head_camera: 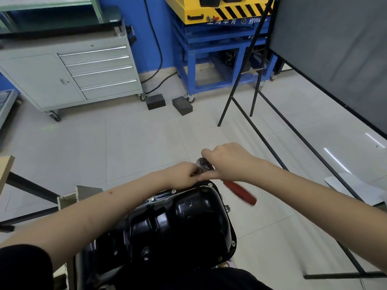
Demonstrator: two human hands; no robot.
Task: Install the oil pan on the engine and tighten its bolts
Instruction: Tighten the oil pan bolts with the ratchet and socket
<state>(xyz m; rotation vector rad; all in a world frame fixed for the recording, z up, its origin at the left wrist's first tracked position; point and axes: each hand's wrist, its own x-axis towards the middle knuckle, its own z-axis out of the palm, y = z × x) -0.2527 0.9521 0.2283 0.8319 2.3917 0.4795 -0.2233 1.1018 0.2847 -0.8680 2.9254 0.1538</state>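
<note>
Your oil pan [180, 222] already sits on the engine at 6 o'clock, several rim bolts [173, 191] in place. Your right hand [227, 162] is clamped around the red-handled ratchet [238, 191] at the far 12 o'clock edge; your left hand [184, 174] pinches near its head. Tightening looks underway, with other bolts likely left.

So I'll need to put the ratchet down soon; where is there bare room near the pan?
Bare floor tiles stretch between the grey cabinet, the two black blocks and the oil pan. It is crowded at the pan's far edge, where both hands meet on the ratchet.
</note>
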